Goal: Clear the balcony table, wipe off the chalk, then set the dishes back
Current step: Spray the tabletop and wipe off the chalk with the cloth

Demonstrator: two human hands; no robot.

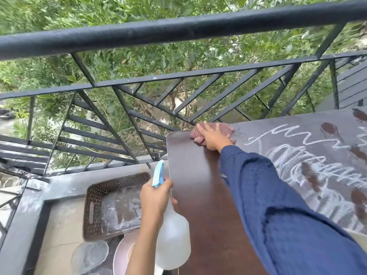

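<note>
Head view: right hand [213, 136], fingers straight, presses cloth [223, 128] at far-left corner of table [198, 185]; left hand [155, 195] grips spray bottle [171, 235], likely ready for chalk [294, 155].

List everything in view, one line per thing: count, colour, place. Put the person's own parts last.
table: one, dark brown, right half of view
chalk scribbles: several, white, on the table's right part
cloth: one, red checked, at the table's far left corner
spray bottle: one, translucent white with a light blue nozzle, beside the table's left edge
tray: one, dark brown, perforated, on the floor left of the table
pink plate: one, bottom edge, near the tray
glass plate: one, clear, left of the pink plate
railing: one, black metal, beyond the table
sleeve: one, blue, right arm
left hand: grips the spray bottle
right hand: presses flat on the cloth
</note>
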